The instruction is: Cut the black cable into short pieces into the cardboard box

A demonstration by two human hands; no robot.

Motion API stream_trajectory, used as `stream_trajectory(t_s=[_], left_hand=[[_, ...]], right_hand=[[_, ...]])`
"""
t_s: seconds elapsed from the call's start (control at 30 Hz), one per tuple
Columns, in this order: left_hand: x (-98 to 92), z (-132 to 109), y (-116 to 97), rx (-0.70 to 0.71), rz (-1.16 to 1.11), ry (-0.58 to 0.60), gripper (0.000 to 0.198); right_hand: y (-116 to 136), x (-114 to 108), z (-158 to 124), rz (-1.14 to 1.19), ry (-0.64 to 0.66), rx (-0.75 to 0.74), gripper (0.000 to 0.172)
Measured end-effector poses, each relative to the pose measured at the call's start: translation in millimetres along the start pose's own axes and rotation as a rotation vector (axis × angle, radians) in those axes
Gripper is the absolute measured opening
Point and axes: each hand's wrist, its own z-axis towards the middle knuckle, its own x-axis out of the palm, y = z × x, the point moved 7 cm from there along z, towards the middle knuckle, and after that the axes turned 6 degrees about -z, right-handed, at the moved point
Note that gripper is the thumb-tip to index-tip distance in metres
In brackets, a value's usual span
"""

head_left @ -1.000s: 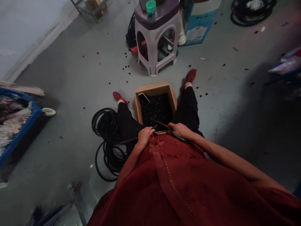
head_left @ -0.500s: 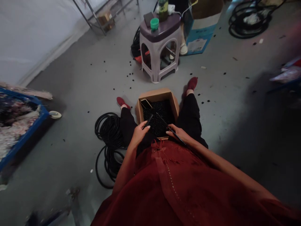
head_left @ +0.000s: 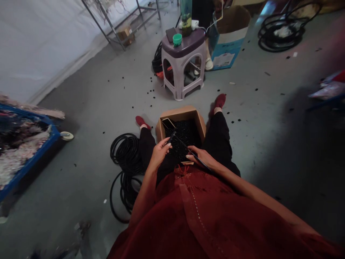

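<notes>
I sit on the floor with a cardboard box (head_left: 199, 122) of small black pieces between my legs. My left hand (head_left: 159, 152) is closed on the end of a black hose (head_left: 173, 136) held over the box's near edge. My right hand (head_left: 201, 157) grips a thin dark tool (head_left: 188, 148) that slants up left toward the hose end. A phone (head_left: 168, 123) leans in the box's far left corner. A coil of black hose (head_left: 124, 158) lies on the floor left of my leg.
A pale plastic stool (head_left: 183, 68) with a bottle, green cap and phone stands ahead, a blue-and-white carton (head_left: 228, 46) beside it. A blue cart (head_left: 40, 151) sits at left, more hose coils (head_left: 280, 32) at far right. Black bits dot the grey floor.
My left hand has lifted the hose end forward over the box. The right hand's tool now angles to meet it. The view has tilted up, showing more of the stool.
</notes>
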Motion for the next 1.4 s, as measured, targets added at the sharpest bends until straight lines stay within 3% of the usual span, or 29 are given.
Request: stream_trajectory(t_s=[0.57,1.03,1.4], left_hand=[[11.0,-5,1,-0.014,-0.011,0.093,0.051],[7.4,-8,4,-0.067,0.07,0.195,0.059],[7.4,-9,4,-0.06,0.111,0.21,0.059]], right_hand=[[18,-6,12,0.051,-0.047,-0.053,0.045],[19,-7,13,-0.193,-0.085,-0.057,0.054],[24,-9,11,-0.171,-0.089,-0.064,0.049]])
